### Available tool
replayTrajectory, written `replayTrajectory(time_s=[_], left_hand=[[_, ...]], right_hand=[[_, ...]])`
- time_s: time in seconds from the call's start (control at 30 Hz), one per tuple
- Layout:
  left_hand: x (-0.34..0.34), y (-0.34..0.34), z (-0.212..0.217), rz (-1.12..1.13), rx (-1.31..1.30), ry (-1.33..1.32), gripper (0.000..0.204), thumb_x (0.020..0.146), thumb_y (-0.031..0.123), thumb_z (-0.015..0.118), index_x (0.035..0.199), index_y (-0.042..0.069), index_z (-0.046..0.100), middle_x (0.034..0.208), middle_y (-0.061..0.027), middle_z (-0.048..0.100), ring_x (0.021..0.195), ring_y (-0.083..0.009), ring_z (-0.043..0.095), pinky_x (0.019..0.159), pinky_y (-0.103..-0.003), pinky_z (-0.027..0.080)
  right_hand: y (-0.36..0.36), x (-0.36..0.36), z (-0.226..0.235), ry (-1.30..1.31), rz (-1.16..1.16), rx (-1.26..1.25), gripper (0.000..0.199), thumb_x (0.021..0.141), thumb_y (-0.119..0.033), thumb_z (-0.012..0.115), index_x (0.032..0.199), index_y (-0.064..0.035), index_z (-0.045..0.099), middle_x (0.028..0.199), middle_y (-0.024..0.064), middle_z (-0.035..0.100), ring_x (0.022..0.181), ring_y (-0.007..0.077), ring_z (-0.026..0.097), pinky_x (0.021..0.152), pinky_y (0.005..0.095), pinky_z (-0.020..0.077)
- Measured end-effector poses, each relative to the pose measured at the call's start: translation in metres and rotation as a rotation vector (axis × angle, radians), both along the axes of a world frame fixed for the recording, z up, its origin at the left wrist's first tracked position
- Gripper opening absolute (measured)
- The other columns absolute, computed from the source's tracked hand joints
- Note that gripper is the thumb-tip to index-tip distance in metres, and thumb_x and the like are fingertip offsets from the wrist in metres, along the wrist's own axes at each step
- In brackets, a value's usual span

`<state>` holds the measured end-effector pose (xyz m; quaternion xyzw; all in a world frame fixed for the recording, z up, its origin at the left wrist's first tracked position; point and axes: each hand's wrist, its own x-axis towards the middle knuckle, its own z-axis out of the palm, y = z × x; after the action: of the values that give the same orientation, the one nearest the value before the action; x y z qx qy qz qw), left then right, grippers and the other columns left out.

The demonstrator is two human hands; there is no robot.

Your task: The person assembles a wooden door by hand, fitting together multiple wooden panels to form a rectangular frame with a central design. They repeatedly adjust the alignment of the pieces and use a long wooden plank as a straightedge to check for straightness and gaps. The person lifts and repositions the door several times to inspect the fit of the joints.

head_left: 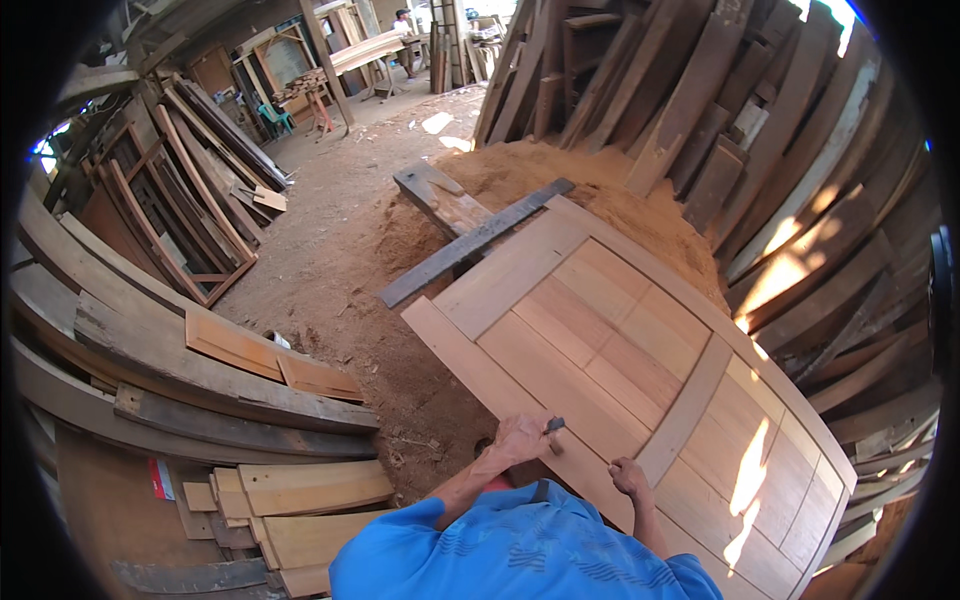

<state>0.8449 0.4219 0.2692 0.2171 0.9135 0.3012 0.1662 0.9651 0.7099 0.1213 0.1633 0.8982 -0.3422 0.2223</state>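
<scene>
A large wooden door panel [590, 350] with a frame and inset boards lies before me, running from the upper middle to the lower right. Over its near long edge is my left hand [520, 440], fingers closed round a small tool with a dark end [554, 425]; the rest of that tool is hidden by the hand. My right hand [631, 478] is closed above the panel, close to the end of its cross rail [685, 410]. Whatever its fingers may hold is too small to make out.
A dark beam [480, 240] and a thick timber [440, 197] lie at the panel's far end, beside a sawdust heap [610, 185]. Planks [690, 100] lean along the right. Boards [310, 490] are stacked at left. Farther back, a person [403, 25] is near a bench.
</scene>
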Motion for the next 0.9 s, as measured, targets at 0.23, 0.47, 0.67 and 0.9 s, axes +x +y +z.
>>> replayTrajectory(time_s=[0.23,0.47,0.67,0.9], left_hand=[[-0.069,-0.099,-0.003,0.174,0.183,-0.284,0.04,0.089,0.038,0.065,0.116,0.008,0.064,0.101,-0.018,0.07,0.098,-0.0316,0.068,0.083,-0.041,0.052],[-0.13,-0.193,-0.08,0.475,0.676,-0.14,0.028,0.096,0.03,0.061,0.104,0.004,0.062,0.077,0.0012,0.06,0.071,-0.0056,0.053,0.061,-0.026,0.046],[-0.126,-0.19,-0.046,0.71,0.95,-0.515,0.023,0.099,0.032,0.058,0.102,0.01,0.055,0.063,0.007,0.042,0.046,-0.0031,0.033,0.039,-0.022,0.026],[-0.096,-0.186,-0.043,0.626,1.366,-0.85,0.043,0.101,0.041,0.05,0.13,0.01,0.055,0.085,-0.0001,0.062,0.065,-0.0069,0.055,0.06,-0.021,0.046]], right_hand=[[-0.082,-0.101,-0.014,0.081,-0.033,-0.062,0.042,0.091,-0.034,0.059,0.116,-0.001,0.065,0.113,0.0208,0.066,0.109,0.0336,0.063,0.093,0.0409,0.0489],[-0.221,-0.207,0.046,0.181,0.256,-0.419,0.063,0.088,-0.045,0.065,0.13,0.0014,0.054,0.12,0.0197,0.063,0.111,0.0361,0.06,0.096,0.0434,0.0465],[-0.263,-0.246,0.041,0.474,0.615,-0.059,0.056,0.081,-0.042,0.069,0.118,-0.0012,0.06,0.115,0.0204,0.062,0.11,0.037,0.057,0.092,0.0467,0.0445],[-0.295,-0.266,0.021,0.362,0.508,-0.366,0.024,0.086,-0.019,0.068,0.101,-0.0022,0.059,0.078,0.0158,0.066,0.072,0.0316,0.064,0.065,0.0388,0.0507]])
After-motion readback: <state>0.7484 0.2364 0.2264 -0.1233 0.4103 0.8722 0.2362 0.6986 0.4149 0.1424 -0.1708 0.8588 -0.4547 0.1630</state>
